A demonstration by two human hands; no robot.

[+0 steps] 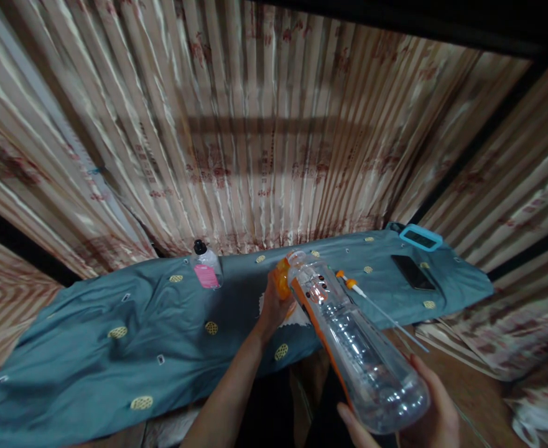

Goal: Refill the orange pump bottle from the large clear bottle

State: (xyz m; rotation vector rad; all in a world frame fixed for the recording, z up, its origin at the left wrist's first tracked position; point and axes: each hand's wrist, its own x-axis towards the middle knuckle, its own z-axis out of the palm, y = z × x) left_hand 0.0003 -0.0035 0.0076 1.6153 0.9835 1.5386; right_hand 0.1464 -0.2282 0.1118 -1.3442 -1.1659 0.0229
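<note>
Gripping the clear bottle (362, 339) near its base, the right hand (436, 407) holds it tilted over the near edge of the tabletop (180, 354); by the bottle's mouth the left hand (274, 305) clasps an orange object (282, 280), partly hidden and hard to identify. Right of the bottle lie a pump (351, 284) and a dark phone (412, 272); left of it stands a pink-labelled bottle (207, 275). Teal printed cloth (78, 348) covers the tabletop, patterned curtains (264, 93) behind

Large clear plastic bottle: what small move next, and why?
Probably steady the large clear plastic bottle with the right hand at its base and check its alignment with the small orange object in the left hand: they sit close at the bottle's mouth, but contact is unclear.
</note>
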